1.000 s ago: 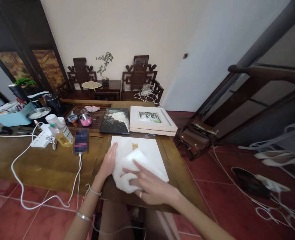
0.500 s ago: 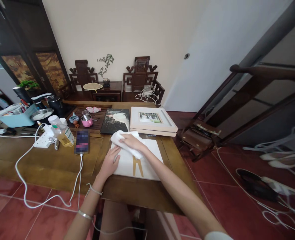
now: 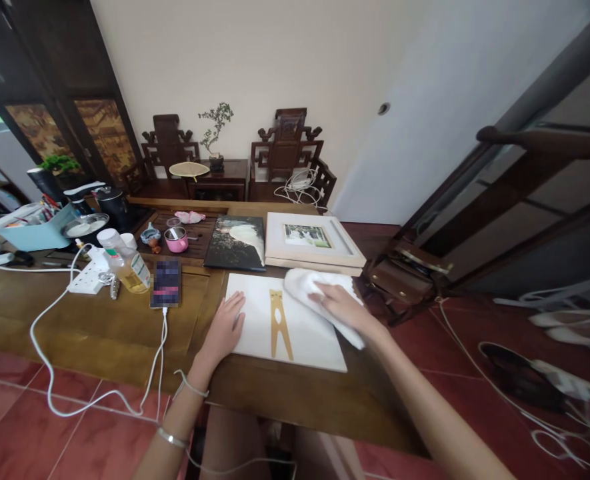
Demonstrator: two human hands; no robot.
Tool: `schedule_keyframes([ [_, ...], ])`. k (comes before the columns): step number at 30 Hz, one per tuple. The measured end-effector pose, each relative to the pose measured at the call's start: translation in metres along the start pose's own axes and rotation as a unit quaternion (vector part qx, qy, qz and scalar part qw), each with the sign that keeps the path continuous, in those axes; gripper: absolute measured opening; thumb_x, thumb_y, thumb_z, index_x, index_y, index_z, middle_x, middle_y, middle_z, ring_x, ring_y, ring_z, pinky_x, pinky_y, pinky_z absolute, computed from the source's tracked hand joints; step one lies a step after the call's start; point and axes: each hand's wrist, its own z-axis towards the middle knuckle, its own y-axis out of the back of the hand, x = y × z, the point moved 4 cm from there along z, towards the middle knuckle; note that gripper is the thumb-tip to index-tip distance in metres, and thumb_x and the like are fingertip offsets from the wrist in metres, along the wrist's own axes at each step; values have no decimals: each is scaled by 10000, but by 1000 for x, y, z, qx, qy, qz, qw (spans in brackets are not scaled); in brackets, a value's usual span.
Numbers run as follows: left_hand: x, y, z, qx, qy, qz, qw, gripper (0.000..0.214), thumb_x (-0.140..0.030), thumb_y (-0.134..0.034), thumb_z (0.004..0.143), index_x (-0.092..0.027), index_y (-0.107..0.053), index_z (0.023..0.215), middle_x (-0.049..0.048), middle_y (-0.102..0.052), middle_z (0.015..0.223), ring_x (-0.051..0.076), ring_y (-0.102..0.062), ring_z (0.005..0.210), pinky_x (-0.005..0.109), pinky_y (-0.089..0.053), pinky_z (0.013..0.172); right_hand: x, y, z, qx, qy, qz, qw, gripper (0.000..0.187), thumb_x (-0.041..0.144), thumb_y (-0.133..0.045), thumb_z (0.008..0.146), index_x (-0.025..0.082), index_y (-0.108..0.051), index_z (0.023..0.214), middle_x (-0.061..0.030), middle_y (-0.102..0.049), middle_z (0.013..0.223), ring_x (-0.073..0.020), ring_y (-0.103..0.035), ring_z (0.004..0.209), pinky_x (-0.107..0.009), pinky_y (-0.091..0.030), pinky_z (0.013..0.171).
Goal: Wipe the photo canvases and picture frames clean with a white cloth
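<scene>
White panel [image 3: 255, 333], flat on the table [image 3: 109, 340]: I have the left hand [image 3: 226, 325] flattened on its left edge, thumb apart, the right hand [image 3: 343, 307] clamped on a white cloth [image 3: 302, 285].

Left hand [image 3: 227, 325] and right hand [image 3: 342, 307]: ungloved. Left wrist: thin, pale band [image 3: 191, 385], loosely looped. Farther up left forearm [image 3: 182, 410]: narrow, shiny silver-coloured bangle [image 3: 173, 438]. Right forearm [image 3: 415, 380]: bare along its visible length.

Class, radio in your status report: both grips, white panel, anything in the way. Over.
Left grip flat on left edge of white panel. Right grip on bunched white cloth. Cloth hides panel's upper right corner.
</scene>
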Motion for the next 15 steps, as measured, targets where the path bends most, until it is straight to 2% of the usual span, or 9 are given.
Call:
schedule_keyframes([
  [2, -2, 1, 0, 3, -1, 5, 1000, 414, -199, -352, 922, -176, -462, 1321, 110, -471, 1393, 210, -367, 1341, 502, -270, 1120, -3, -8, -30, 24, 6, -28, 999, 327, 309, -344, 868, 183, -624, 979, -102, -675, 1024, -317, -547, 1111, -449, -375, 964],
  [5, -4, 0, -1, 4, -2, 10, 1000, 422, -199, -340, 928, -188, -438, 1339, 107, -455, 1406, 209, -354, 1348, 507, -268, 1119, 3, -21, -81, 73, 12, -29, 997, 354, 328, -394, 839, 213, -610, 1095, -104, -588, 1246, -325, -400, 1283, -452, -389, 975],
  [7, -4, -1, -2, 6, -3, 13, 1000, 428, -204, -333, 933, -187, -420, 1351, 108, -441, 1417, 209, -345, 1352, 506, -261, 1123, 6, -24, -110, 115, 6, -17, 993, 374, 366, -439, 826, 247, -605, 1139, -103, -530, 1326, -322, -383, 1298, -449, -389, 990],
  [9, -3, -3, -2, 8, -4, 17, 1000, 429, -210, -328, 937, -182, -409, 1357, 112, -426, 1427, 210, -335, 1358, 504, -257, 1125, 7, -23, -125, 143, -1, -3, 990, 387, 401, -462, 818, 273, -606, 1154, -101, -510, 1350, -315, -381, 1300, -446, -391, 998],
  [12, -2, -4, -2, 14, -5, 19, 1000, 429, -215, -318, 940, -175, -403, 1359, 116, -416, 1433, 210, -322, 1364, 501, -256, 1127, 1, -18, -115, 142, -12, 6, 990, 420, 437, -437, 823, 261, -602, 1166, -100, -522, 1339, -313, -385, 1298, -455, -388, 1003],
  [15, -2, -3, -2, 26, 1, 21, 999, 429, -215, -315, 940, -165, -407, 1356, 113, -412, 1436, 209, -319, 1366, 492, -248, 1132, -10, -15, -77, 96, -25, -1, 995, 449, 456, -393, 827, 219, -614, 1138, -104, -555, 1303, -328, -411, 1277, -465, -377, 1008],
])
